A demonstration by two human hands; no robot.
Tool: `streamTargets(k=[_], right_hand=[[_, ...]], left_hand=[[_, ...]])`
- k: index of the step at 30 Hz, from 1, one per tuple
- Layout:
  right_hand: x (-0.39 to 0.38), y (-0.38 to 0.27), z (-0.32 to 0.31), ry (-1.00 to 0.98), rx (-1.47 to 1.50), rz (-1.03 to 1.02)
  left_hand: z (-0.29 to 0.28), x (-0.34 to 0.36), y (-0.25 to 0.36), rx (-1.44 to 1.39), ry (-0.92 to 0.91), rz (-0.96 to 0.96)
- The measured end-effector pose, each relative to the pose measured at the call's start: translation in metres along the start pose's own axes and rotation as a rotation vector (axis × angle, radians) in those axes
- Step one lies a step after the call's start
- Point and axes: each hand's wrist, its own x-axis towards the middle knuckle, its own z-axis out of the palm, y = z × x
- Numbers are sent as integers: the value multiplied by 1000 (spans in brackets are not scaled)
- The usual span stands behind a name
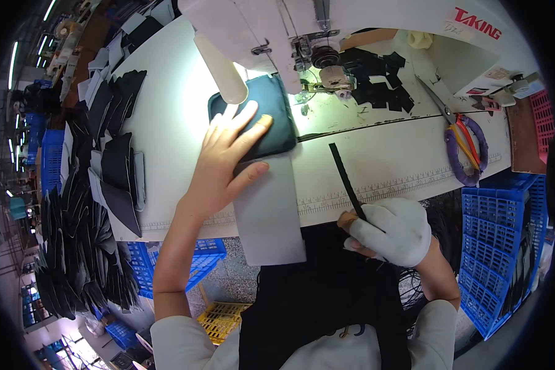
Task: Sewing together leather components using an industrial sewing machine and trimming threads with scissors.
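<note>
A dark teal fabric piece (276, 126) with rounded corners lies beside the needle area of a white sewing machine (246, 31). My left hand (234, 139) rests flat on it, fingers spread. A light grey strip of material (268, 216) runs from under that piece toward me and hangs over the table's front edge. My right hand (391, 231), in a white glove with some fingertips bare, pinches a narrow black strip (344, 172) near the front edge. The strip's free end points up and left toward the machine.
Scissors (459, 132) with wrapped handles lie at the right. Small black pieces (379, 80) sit behind the presser foot. Stacks of dark cut panels (117, 163) line the table's left side. Blue crates (496, 246) stand below at right and left, with a yellow crate (222, 317) underneath.
</note>
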Motion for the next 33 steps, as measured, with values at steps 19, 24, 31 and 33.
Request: streamTargets(k=[19,24,31,33], right_hand=[[9,-43,26,-23,20,204],[20,-42,35,60,8,239],[62,-29,66,108,82,170],[62,-30,69,71,79,189]], left_hand=[[-15,37,7,-312,291,-332],[23,59,-16,49,349,65],[13,47,-35,-295,198,-284],[5,48,-39,-480,205,-355]])
